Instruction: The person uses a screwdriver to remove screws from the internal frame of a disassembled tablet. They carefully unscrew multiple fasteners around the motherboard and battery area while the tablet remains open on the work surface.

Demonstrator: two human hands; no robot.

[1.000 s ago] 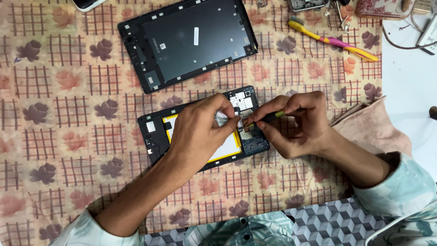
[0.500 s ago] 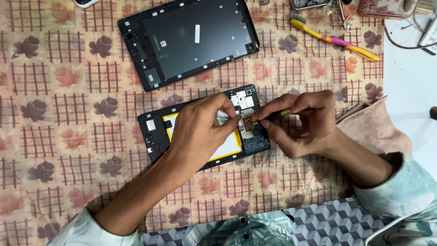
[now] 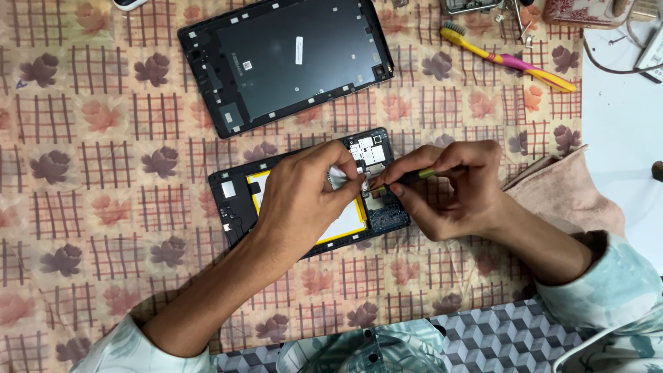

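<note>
An opened tablet body [image 3: 235, 200] lies on the patterned cloth, its yellow-edged battery and circuit board exposed. My left hand [image 3: 304, 200] rests over the battery, fingertips pinching a small white piece near the board. My right hand [image 3: 452, 190] grips a thin green-handled tool [image 3: 414, 175] whose tip touches the board beside the left fingertips. The removed black back cover [image 3: 290, 59] lies farther up the cloth, inner side up.
A yellow and pink toothbrush [image 3: 507, 61] lies at the upper right. Metal tools and cables sit along the top right edge on a white surface [image 3: 621, 117]. A folded pink cloth [image 3: 566, 190] lies under my right wrist.
Both hands stay on the tablet; the tool tip and my left fingertips have shifted only slightly at the circuit board.
</note>
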